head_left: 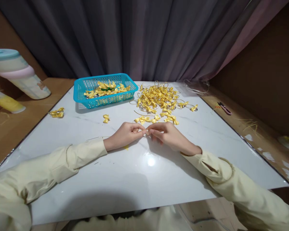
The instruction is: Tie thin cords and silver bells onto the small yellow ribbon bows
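My left hand [127,134] and my right hand [167,134] meet over the middle of the white table, thumbs and forefingers pinched together. Between the fingertips shows a tiny pale, shiny piece [147,132], too small and covered to name. Just beyond my hands lie several loose yellow ribbon bows [142,120]. Behind them is a heap of yellow bows [157,96] with silver bells and thin cords. A single yellow bow [106,118] lies on the table to the left of my hands.
A blue plastic basket [106,100] holding more bows stands at the back left. A small bundle of bows [57,112] lies near the left edge. A tumbler [21,75] leans into view at left; pink-handled snippers [224,108] and paper scraps [268,156] lie at right.
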Demonstrator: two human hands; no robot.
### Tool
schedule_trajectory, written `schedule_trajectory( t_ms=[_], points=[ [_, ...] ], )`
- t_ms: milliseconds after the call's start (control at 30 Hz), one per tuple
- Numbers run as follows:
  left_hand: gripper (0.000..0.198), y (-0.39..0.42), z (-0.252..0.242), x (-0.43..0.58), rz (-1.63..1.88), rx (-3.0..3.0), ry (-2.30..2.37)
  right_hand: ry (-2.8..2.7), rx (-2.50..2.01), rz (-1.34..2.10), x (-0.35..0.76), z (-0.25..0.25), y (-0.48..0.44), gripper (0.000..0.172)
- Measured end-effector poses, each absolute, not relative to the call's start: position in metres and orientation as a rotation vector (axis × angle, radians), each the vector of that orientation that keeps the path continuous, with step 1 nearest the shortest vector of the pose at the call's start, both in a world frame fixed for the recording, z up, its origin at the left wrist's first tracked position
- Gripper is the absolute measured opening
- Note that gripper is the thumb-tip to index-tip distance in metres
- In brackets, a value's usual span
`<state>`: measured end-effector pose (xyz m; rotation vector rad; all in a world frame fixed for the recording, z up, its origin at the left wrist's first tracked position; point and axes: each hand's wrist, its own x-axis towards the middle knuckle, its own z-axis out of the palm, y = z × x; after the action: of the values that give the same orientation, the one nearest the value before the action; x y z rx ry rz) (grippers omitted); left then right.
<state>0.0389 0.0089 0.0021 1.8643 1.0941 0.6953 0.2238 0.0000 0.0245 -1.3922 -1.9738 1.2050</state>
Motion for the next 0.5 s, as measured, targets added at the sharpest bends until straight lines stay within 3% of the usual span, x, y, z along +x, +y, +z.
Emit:
schedule_trajectory(
  t_ms=[100, 200, 500],
  points=[
    [0.026, 0.008, 0.0017, 0.0379, 0.743, 1.893, 1.105, -1.757, -1.34, 1.553, 0.2261, 0.0275, 0.0027, 0.02],
    [0.027, 0.0071, 0.0009, 0.0372, 0.77, 1.93, 1.112, -1.669, -1.25, 1.679, 0.2278, 0.0242, 0.004, 0.019],
    [0.027, 0.007, 0.0003, 0.037, 0.784, 1.984, 1.135, -1.768, -1.32, 1.496, 0.2205, 0.0231, 0.0004, 0.02]
  ],
)
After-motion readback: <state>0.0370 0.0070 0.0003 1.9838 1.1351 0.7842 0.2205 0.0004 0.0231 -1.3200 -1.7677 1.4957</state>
